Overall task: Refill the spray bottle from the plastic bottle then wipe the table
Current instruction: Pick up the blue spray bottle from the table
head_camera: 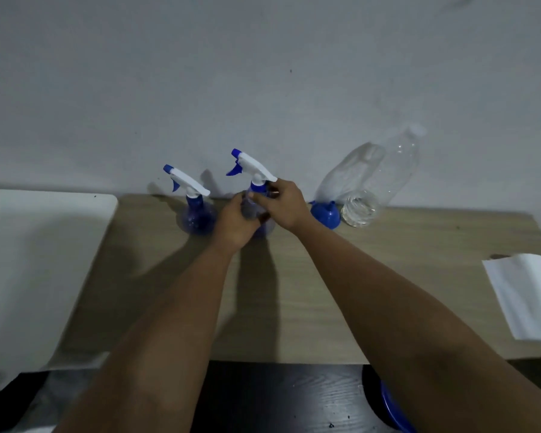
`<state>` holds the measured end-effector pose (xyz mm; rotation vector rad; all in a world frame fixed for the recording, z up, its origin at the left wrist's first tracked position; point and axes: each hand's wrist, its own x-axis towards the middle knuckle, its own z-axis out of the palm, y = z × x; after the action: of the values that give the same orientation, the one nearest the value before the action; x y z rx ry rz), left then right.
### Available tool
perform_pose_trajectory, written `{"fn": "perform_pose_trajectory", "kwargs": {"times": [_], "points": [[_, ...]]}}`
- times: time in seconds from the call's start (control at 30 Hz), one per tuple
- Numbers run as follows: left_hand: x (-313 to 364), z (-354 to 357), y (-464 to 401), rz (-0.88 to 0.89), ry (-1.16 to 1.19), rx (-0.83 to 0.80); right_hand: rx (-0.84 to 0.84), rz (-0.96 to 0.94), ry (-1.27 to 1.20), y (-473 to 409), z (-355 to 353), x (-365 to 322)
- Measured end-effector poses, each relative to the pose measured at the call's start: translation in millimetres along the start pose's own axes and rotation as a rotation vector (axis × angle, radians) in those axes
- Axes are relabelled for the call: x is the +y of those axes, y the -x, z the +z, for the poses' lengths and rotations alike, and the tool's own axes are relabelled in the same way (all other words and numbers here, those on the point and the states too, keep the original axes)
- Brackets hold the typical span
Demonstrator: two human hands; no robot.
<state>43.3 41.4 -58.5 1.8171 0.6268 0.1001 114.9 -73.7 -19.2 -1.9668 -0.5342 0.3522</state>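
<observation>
- Standing on the wooden table (294, 307) by the grey wall, a second spray bottle (191, 201) sits at 9 o'clock of the held one, close beside it and apart from both hands.
- At 3 o'clock of the hands, a blue funnel (325, 214) lies tipped on the table, just beside the plastic bottle (378, 182).
- White paper towel (528, 295) lies at the table's right edge, well apart from the bottles; a white sheet (35, 260) covers the left end.
- The plastic bottle leans against the wall, clear, with a little clear liquid at its base.
- Whether the second spray bottle's blue, see-through body holds any liquid cannot be told.
- The spray bottle (256, 189) stands upright at the table's far middle, its white-and-blue trigger head pointing toward 10 o'clock.
- The left hand (236, 223) has its grip curled round the bottle's body from 7 o'clock.
- The right hand (283, 201) has its fingers clamped on the neck collar under the trigger head, from 4 o'clock.
</observation>
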Motion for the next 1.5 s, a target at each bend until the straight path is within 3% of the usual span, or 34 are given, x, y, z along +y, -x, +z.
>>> {"fn": "perform_pose_trajectory", "kwargs": {"times": [0.23, 0.37, 0.67, 1.1, 1.3, 1.5], "points": [[37.9, 31.3, 88.9, 0.019, -0.075, -0.149, 0.039, 0.006, 0.0, 81.6, -59.9, -1.5], [22.6, 60.1, 133.6, 0.028, -0.07, -0.19, 0.105, -0.014, 0.045, 133.3, -72.6, 11.6], [-2.6, 88.4, 185.9, 0.005, -0.17, -0.208, 0.151, 0.058, -0.143, 208.0, -68.0, 47.8], [6.1, 90.1, 208.1, 0.016, -0.26, -0.238, 0.104, 0.017, -0.153, 225.9, -69.0, 54.7], [10.9, 86.3, 208.2, 0.021, -0.212, -0.296, -0.057, -0.021, -0.114, 220.5, -85.0, 56.2], [14.3, 88.9, 210.0, 0.043, -0.239, -0.312, 0.063, 0.047, -0.12, 230.7, -78.9, 64.3]]}}
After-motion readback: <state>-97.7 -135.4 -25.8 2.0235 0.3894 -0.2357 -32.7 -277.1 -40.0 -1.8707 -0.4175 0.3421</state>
